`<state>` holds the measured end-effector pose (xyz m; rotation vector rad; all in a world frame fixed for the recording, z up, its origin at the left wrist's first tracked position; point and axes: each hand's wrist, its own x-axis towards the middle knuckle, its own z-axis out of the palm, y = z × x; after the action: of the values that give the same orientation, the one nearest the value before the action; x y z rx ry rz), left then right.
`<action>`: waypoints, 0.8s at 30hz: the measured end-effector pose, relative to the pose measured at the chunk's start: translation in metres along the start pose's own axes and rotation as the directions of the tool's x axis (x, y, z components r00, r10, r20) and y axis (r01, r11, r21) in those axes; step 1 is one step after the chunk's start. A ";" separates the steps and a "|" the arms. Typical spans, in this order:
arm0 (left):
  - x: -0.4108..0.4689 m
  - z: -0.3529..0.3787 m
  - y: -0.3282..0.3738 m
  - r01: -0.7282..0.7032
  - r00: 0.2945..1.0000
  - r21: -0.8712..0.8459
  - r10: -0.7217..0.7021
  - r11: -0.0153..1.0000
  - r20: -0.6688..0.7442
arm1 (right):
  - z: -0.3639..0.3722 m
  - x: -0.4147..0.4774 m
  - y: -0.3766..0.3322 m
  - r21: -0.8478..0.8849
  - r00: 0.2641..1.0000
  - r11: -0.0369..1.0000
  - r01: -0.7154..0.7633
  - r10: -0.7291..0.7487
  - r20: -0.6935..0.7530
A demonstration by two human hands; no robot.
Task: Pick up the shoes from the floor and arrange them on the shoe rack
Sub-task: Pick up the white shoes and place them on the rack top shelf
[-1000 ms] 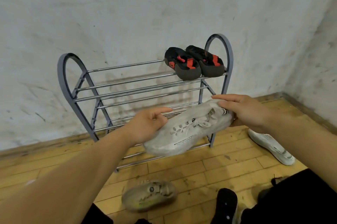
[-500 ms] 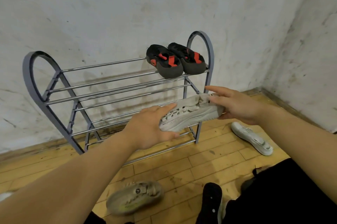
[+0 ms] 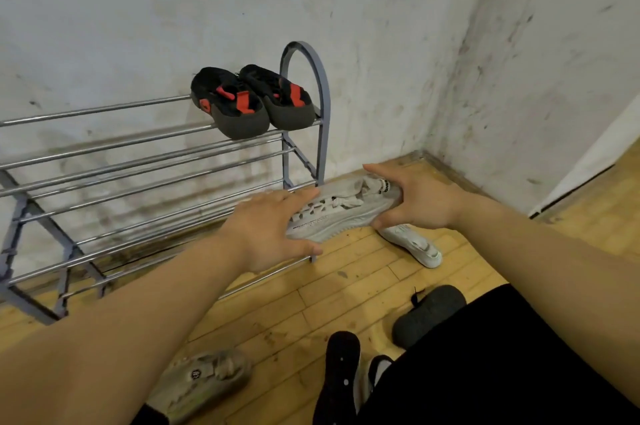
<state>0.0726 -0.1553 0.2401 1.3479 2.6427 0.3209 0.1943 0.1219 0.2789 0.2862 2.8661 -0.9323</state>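
Note:
I hold a pale grey sneaker (image 3: pixel 341 213) between both hands, at the right end of the grey metal shoe rack (image 3: pixel 138 179), about level with its lower rails. My left hand (image 3: pixel 268 229) grips the toe end, my right hand (image 3: pixel 415 201) grips the heel end. A pair of black and red shoes (image 3: pixel 252 102) sits on the top shelf at the right end. On the floor lie a matching grey sneaker (image 3: pixel 204 381), a white shoe (image 3: pixel 415 244), and black shoes (image 3: pixel 427 315) (image 3: pixel 341 376).
The rack stands against a stained white wall, close to the room's corner (image 3: pixel 429 147) on the right. The floor is yellow wood planks (image 3: pixel 311 307). My black-clad leg (image 3: pixel 502 365) fills the lower right.
My view has swung right, so the rack sits further left in frame. Both hands have carried the grey sneaker lower and closer to the rack's right end.

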 end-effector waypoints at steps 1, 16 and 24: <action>0.003 0.003 0.002 -0.012 1.000 -0.021 0.013 1.000 0.011 | -0.002 0.000 0.005 0.017 1.000 1.000 -0.016 0.016 -0.001; 0.060 0.057 0.032 -0.026 0.981 -0.082 0.041 0.996 0.189 | -0.021 0.007 0.066 0.015 0.964 0.975 -0.222 0.217 0.153; 0.098 0.091 0.045 -0.026 0.989 -0.028 0.030 0.999 0.147 | -0.027 0.015 0.117 0.357 0.910 0.844 -0.401 0.324 0.257</action>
<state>0.0720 -0.0394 0.1603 1.3471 2.4930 0.2477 0.2038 0.2333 0.2315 0.7126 2.3053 -1.3716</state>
